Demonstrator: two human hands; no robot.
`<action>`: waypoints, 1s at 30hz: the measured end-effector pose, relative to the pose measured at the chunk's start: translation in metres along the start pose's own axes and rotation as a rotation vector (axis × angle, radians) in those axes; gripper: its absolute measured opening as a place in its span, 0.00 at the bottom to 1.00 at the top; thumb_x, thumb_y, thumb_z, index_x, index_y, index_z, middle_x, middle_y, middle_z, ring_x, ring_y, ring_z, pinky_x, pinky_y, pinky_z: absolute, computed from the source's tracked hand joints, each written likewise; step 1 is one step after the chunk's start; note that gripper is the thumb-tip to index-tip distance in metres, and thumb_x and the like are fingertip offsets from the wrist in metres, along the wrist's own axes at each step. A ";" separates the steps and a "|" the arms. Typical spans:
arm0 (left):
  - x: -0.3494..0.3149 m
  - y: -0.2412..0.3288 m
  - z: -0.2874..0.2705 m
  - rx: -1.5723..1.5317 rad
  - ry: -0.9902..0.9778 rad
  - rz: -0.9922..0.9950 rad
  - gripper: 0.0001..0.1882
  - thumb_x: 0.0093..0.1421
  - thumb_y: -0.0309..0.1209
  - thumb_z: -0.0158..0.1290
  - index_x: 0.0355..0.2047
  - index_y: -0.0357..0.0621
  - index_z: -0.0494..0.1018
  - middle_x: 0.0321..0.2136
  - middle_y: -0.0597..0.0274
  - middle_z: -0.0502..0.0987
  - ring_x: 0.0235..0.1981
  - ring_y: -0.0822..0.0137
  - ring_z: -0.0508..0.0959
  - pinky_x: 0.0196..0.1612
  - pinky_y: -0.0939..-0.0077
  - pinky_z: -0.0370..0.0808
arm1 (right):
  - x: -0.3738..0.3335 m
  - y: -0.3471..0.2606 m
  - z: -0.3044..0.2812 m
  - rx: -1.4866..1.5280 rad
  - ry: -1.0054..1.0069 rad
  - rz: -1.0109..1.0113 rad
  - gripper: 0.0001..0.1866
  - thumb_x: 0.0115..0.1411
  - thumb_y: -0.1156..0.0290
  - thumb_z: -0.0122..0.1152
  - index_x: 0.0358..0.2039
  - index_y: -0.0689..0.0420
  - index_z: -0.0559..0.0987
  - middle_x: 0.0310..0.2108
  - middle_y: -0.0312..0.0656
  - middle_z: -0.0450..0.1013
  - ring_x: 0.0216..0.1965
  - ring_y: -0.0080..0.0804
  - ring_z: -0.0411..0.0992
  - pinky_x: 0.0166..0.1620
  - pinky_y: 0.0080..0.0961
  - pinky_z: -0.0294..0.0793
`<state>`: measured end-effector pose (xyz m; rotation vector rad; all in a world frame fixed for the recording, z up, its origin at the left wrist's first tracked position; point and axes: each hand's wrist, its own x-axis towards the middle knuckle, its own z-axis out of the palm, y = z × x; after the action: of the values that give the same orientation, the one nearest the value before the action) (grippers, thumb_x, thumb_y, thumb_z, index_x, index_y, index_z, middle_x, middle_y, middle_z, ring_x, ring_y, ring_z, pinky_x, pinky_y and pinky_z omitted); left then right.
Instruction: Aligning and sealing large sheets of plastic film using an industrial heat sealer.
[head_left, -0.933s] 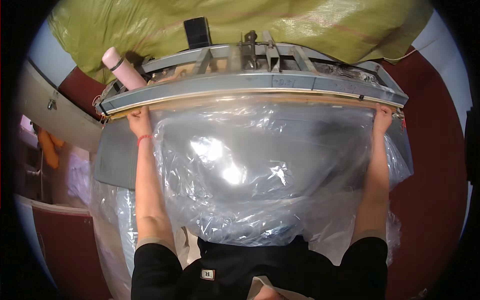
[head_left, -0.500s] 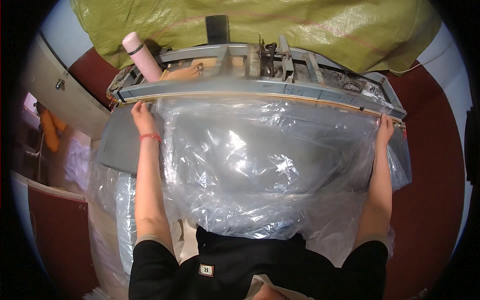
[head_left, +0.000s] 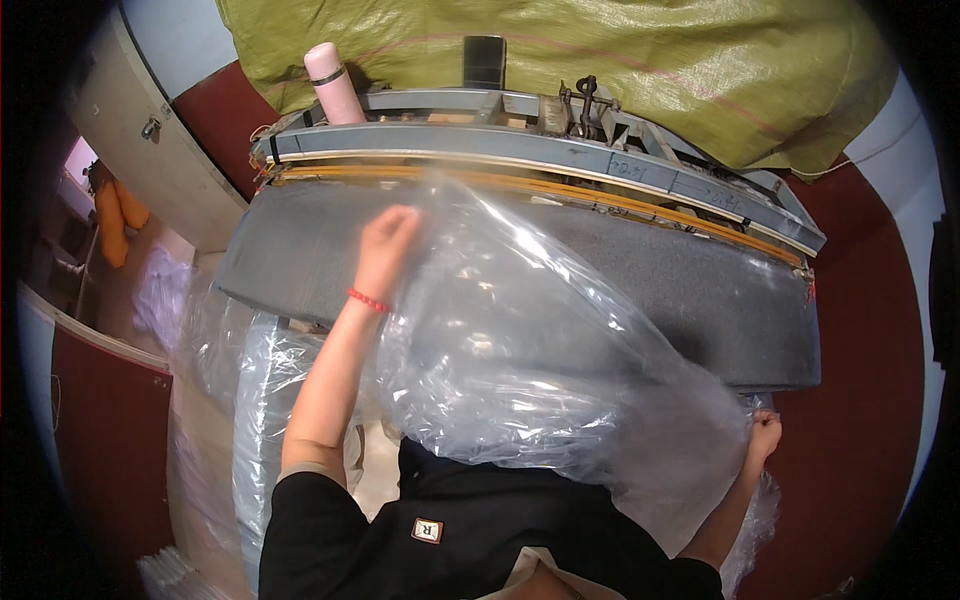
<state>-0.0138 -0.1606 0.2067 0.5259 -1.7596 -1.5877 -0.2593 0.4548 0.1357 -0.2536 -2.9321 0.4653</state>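
A sheet of clear plastic film [head_left: 530, 330] hangs between my hands and covers part of a long dark grey padded bench [head_left: 290, 240]. My left hand [head_left: 388, 245], with a red bracelet at the wrist, is closed over the bench at the film's upper left edge and seems to pinch it; the fingertips are slightly blurred. Low at the right, beside the bench's front corner, my right hand [head_left: 765, 435] is closed on the film's other edge. The film slants down from left to right, leaving the bench's right part bare.
Behind the bench runs a grey metal frame [head_left: 420, 145] with an orange-brown strip [head_left: 560, 187]. A pink bottle [head_left: 335, 85] and a dark phone-like slab [head_left: 484, 62] stand behind it, before a yellow-green sheet [head_left: 700, 60]. More plastic film [head_left: 265, 400] hangs at left.
My right hand has come down and toward me with the film's right edge, uncovering the bench there. My left hand has shifted right, off the strip. The frame's bar appears lifted, showing more orange strip.
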 end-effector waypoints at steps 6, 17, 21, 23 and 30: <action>-0.050 0.054 0.045 -0.438 -0.246 -0.024 0.07 0.55 0.33 0.47 0.27 0.43 0.69 0.43 0.57 0.68 0.43 0.68 0.68 0.46 0.74 0.62 | -0.018 -0.184 -0.047 0.719 0.116 -0.670 0.06 0.52 0.73 0.54 0.27 0.62 0.73 0.26 0.38 0.69 0.30 0.21 0.66 0.34 0.15 0.65; -0.083 0.063 0.067 0.184 -0.001 0.389 0.13 0.52 0.33 0.52 0.34 0.38 0.68 0.41 0.59 0.67 0.42 0.67 0.67 0.46 0.72 0.61 | -0.172 -0.425 -0.058 1.036 -0.860 -1.232 0.09 0.48 0.71 0.58 0.29 0.63 0.74 0.25 0.39 0.71 0.30 0.25 0.69 0.36 0.19 0.66; -0.089 0.054 0.022 0.424 -0.195 0.301 0.18 0.51 0.34 0.52 0.39 0.37 0.66 0.39 0.55 0.68 0.41 0.63 0.68 0.45 0.72 0.63 | -0.146 -0.408 -0.068 1.424 -0.809 -0.969 0.05 0.56 0.73 0.47 0.26 0.58 0.72 0.20 0.30 0.67 0.24 0.15 0.64 0.29 0.13 0.63; -0.107 0.032 -0.004 0.263 -0.732 -0.042 0.16 0.51 0.35 0.50 0.37 0.38 0.68 0.33 0.56 0.71 0.36 0.62 0.70 0.41 0.72 0.66 | -0.115 -0.393 -0.078 1.453 -0.510 -0.847 0.06 0.57 0.72 0.46 0.26 0.56 0.71 0.20 0.29 0.63 0.22 0.13 0.58 0.27 0.10 0.58; -0.173 -0.047 -0.190 1.254 -0.893 -0.504 0.14 0.42 0.34 0.53 0.29 0.40 0.73 0.25 0.48 0.73 0.29 0.54 0.74 0.32 0.67 0.69 | 0.024 -0.303 -0.059 1.229 0.008 -0.522 0.10 0.58 0.67 0.46 0.31 0.60 0.72 0.25 0.28 0.64 0.27 0.13 0.59 0.32 0.10 0.58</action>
<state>0.2333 -0.1776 0.1226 0.9461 -3.5056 -0.7800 -0.3147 0.1932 0.2911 0.6200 -2.0123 1.8964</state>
